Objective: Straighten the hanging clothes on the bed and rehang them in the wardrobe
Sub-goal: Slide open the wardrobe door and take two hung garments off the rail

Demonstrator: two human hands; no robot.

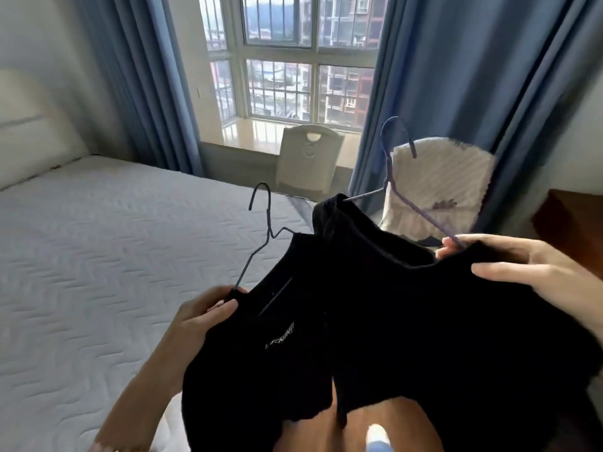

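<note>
Hands are holding garments beside the bed [98, 256]: left hand [208, 309] is pinching the dark hanger [269, 220] and black top [261, 353], right hand [528, 265] is gripping the purple hanger [387, 171] and black sweater [440, 321].

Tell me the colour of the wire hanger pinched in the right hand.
Purple; the wire hanger shows best in the head view, held by the right hand.
</note>
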